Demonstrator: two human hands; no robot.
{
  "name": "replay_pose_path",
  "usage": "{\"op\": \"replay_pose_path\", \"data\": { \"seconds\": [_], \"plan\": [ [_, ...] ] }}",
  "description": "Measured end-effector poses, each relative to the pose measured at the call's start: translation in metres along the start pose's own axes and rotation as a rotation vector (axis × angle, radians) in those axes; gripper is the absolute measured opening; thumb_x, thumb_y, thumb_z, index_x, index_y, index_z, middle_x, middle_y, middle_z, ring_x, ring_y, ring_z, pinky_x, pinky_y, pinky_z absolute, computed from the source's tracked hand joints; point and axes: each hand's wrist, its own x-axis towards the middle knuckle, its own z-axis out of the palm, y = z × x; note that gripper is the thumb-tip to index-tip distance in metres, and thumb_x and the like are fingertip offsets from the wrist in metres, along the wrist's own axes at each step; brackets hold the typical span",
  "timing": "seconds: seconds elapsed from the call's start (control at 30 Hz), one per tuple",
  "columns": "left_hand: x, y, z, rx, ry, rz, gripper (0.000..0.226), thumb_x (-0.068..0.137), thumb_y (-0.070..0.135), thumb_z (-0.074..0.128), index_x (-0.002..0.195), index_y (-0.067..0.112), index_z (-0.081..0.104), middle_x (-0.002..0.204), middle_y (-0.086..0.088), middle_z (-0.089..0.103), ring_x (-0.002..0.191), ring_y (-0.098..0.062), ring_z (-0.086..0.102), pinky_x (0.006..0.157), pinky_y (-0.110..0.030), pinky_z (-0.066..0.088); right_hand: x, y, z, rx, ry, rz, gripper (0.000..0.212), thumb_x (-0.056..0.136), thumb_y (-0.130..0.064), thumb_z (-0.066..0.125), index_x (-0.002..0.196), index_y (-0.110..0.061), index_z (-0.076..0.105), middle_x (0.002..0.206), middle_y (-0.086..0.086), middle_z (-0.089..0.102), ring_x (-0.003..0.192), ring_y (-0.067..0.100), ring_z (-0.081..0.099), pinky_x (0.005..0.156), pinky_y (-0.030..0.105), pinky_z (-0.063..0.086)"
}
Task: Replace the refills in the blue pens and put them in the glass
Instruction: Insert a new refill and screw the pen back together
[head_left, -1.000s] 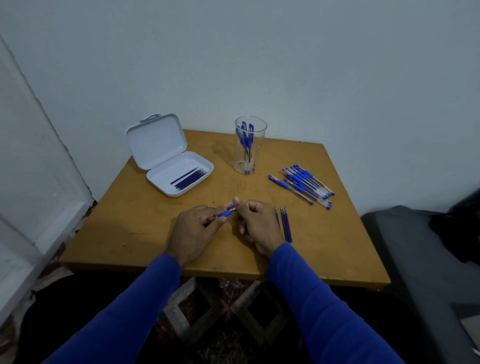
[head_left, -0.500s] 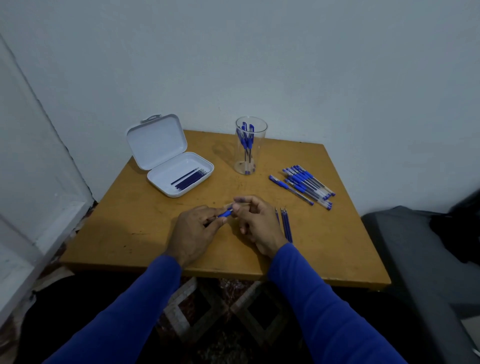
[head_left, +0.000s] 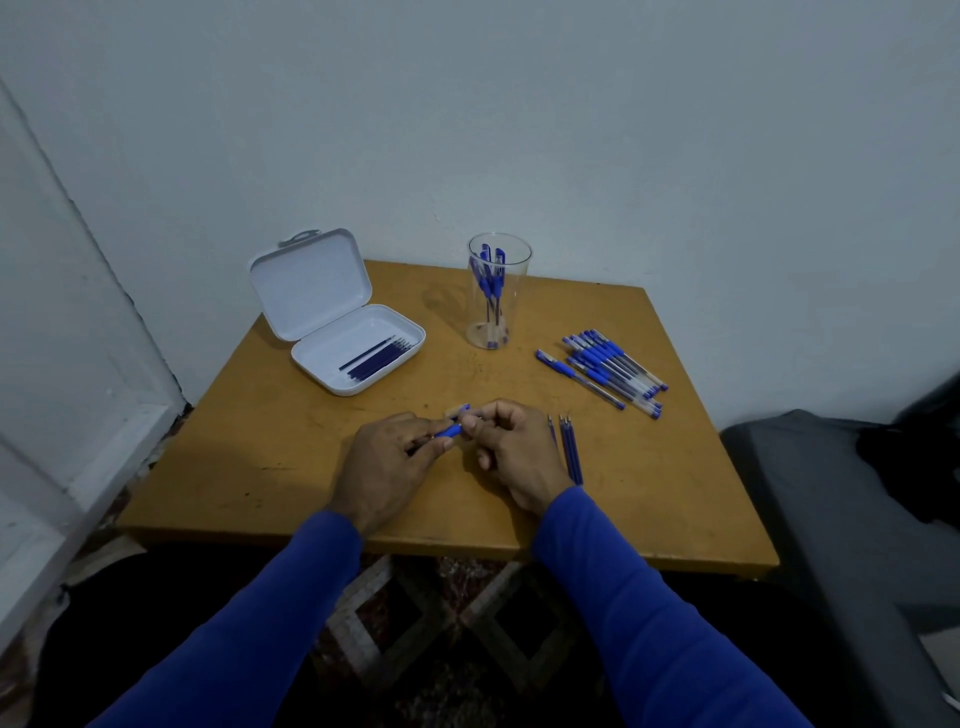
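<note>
Hands (head_left: 395, 467) pinching slim blue pen (head_left: 450, 430), possibly uncapped, clear cylindrical glass (head_left: 497, 296)

Both arms wear long blue sleeves (head_left: 639, 618) — hands (head_left: 384, 467) bare.

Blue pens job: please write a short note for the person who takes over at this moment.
Left hand grips the blue pen by its barrel; right hand pinches its front end. The pen is held over the table, still being worked on.
Glass: a few pens stand inside, done.
Pile of pens right of the glass: still to do.
White case, lid open: several refills inside.
Loose refills lie beside the right hand.
Left: finish this pen, put it in the glass, then do the pile.
</note>
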Motion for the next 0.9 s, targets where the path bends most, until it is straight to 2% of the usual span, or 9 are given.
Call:
{"op": "replay_pose_path", "data": {
  "seconds": [0.4,0.5,0.57,0.6,0.67,0.7,0.73,0.8,0.9],
  "plan": [
    [-0.001,0.0,0.0,-0.004,0.017,0.019,0.023,0.089,0.023,0.075,0.112,0.022,0.076,0.082,0.015,0.065,0.076,-0.008,0.06,0.064,-0.017,0.047,0.0,-0.004,0.004,-0.049,0.039,0.032,0.014,0.099,-0.018,0.066,0.085,-0.013,0.067,0.068,0.003,0.06,0.049,0.01,0.048,0.042,0.02,0.04],
    [0.0,0.0,0.0,0.005,0.034,-0.003,0.024,0.091,0.025,0.074,0.115,0.022,0.075,0.085,0.012,0.067,0.077,-0.005,0.061,0.068,-0.027,0.053,-0.001,-0.006,0.005,-0.053,0.04,0.049,0.016,0.1,-0.026,0.065,0.093,-0.012,0.071,0.073,0.002,0.064,0.049,0.009,0.049,0.04,0.021,0.037],
    [0.001,0.001,0.0,0.006,0.063,-0.043,0.024,0.091,0.026,0.073,0.115,0.022,0.075,0.086,0.013,0.066,0.078,-0.004,0.06,0.07,-0.026,0.052,0.004,-0.006,0.006,-0.036,0.057,0.074,0.021,0.102,-0.032,0.06,0.106,-0.014,0.071,0.082,0.002,0.068,0.051,0.009,0.051,0.04,0.023,0.039],
    [0.001,0.001,0.0,-0.001,0.076,-0.056,0.024,0.091,0.026,0.073,0.114,0.021,0.075,0.086,0.014,0.065,0.078,-0.002,0.06,0.07,-0.023,0.05,0.007,-0.006,0.006,-0.077,0.086,0.072,0.021,0.104,-0.032,0.057,0.112,-0.019,0.07,0.091,0.002,0.07,0.057,0.009,0.054,0.045,0.026,0.045],
    [0.001,0.002,0.001,-0.012,0.089,-0.055,0.023,0.09,0.025,0.074,0.113,0.021,0.076,0.085,0.016,0.064,0.079,0.0,0.059,0.07,-0.017,0.047,0.016,-0.003,0.007,-0.358,0.175,0.004,0.023,0.105,-0.027,0.054,0.124,-0.027,0.067,0.117,0.0,0.069,0.084,0.01,0.061,0.078,0.034,0.058],
    [0.001,0.002,0.0,-0.011,0.091,-0.053,0.023,0.09,0.024,0.074,0.113,0.021,0.076,0.086,0.016,0.065,0.08,0.001,0.059,0.07,-0.016,0.046,0.021,-0.002,0.007,-0.521,0.19,-0.042,0.027,0.105,-0.023,0.054,0.129,-0.027,0.066,0.128,-0.001,0.065,0.1,0.011,0.061,0.094,0.034,0.054],
    [0.0,0.002,0.0,-0.012,0.092,-0.052,0.023,0.09,0.024,0.075,0.113,0.022,0.076,0.087,0.015,0.066,0.08,0.001,0.06,0.07,-0.016,0.046,0.023,-0.003,0.007,-0.66,0.178,-0.083,0.031,0.104,-0.02,0.054,0.133,-0.025,0.064,0.133,-0.001,0.061,0.113,0.014,0.059,0.1,0.029,0.048],
    [0.0,0.002,0.0,-0.014,0.09,-0.054,0.023,0.09,0.024,0.074,0.113,0.021,0.076,0.088,0.014,0.066,0.081,0.001,0.06,0.07,-0.017,0.046,0.028,-0.005,0.011,-0.84,0.103,-0.126,0.038,0.104,-0.019,0.054,0.141,-0.026,0.058,0.133,0.003,0.052,0.119,0.019,0.055,0.093,0.023,0.042],
    [0.0,0.003,0.0,0.004,0.079,-0.053,0.024,0.09,0.023,0.074,0.113,0.019,0.075,0.088,0.013,0.065,0.081,0.001,0.059,0.071,-0.016,0.046,0.032,-0.008,0.016,-0.955,0.034,-0.069,0.043,0.103,-0.022,0.057,0.145,-0.031,0.054,0.133,0.003,0.042,0.116,0.021,0.052,0.089,0.024,0.04]
  ]
}}
